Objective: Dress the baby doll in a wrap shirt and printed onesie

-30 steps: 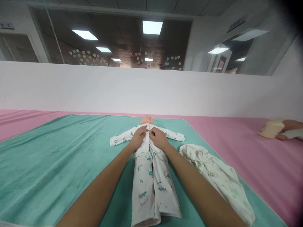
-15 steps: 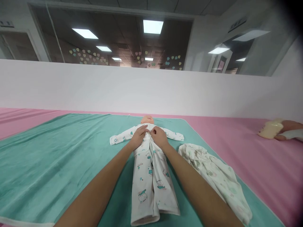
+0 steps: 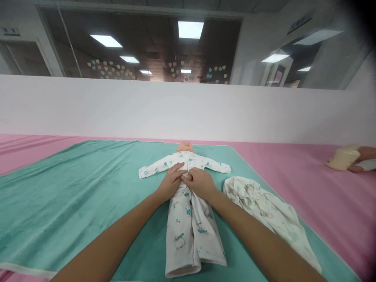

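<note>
- Both your hands have come down the front of the printed white outfit (image 3: 179,219) since a second ago, from the upper chest to around the waist.
- The chest of the outfit, with its centre line, now shows above your fingers; your hands covered much of it before.
- Your left hand (image 3: 170,183) has its fingers stretched out and slightly spread, touching the cloth beside the centre line. Whether it pinches any fabric, you cannot tell from here.
- Your right hand (image 3: 202,182) is curled more tightly, thumb and fingertips together at the centre line, close to your left fingertips. It touches the outfit, but a grasp on the cloth cannot be made out.
- The outfit is on the doll (image 3: 185,147), face up on the green sheet (image 3: 88,196), sleeves spread and legs towards you.
- The crumpled printed cloth (image 3: 264,213) lies beside your right forearm, as before.
</note>
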Available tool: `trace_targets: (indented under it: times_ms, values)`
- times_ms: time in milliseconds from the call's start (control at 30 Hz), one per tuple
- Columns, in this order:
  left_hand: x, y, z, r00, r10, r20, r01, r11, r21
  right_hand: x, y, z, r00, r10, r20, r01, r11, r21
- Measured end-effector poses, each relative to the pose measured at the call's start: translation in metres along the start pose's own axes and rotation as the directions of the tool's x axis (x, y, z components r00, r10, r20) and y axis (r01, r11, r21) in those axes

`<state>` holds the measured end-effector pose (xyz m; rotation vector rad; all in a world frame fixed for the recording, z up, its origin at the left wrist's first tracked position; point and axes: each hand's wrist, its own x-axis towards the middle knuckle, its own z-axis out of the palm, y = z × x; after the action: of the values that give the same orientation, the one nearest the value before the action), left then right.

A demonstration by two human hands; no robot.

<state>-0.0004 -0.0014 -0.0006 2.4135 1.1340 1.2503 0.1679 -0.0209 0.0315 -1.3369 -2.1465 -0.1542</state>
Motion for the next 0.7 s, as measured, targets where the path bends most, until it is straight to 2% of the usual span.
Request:
trace_targets:
  times_ms: [100,400,600,700]
  values:
    - [-0.002,0.001,-0.002,1.000,0.012,0.002,-0.012,1.000,-0.019,-0.001,-0.004,-0.004,0.997,0.045,0.065,-0.041,0.997,-0.058]
    - [0.000,0.007,-0.009,0.998,-0.040,0.046,0.045,0.992,-0.122,0.003,-0.007,-0.001,0.985,0.140,0.099,-0.126,0.983,-0.134]
    - [0.001,0.012,-0.004,0.990,-0.122,0.066,0.127,0.989,-0.073,0.000,-0.008,0.002,0.993,0.094,0.075,-0.084,0.989,-0.126]
    - [0.001,0.016,-0.005,0.986,-0.139,0.087,0.143,0.989,-0.038,-0.002,-0.004,0.004,0.998,0.062,0.025,-0.059,0.993,-0.106]
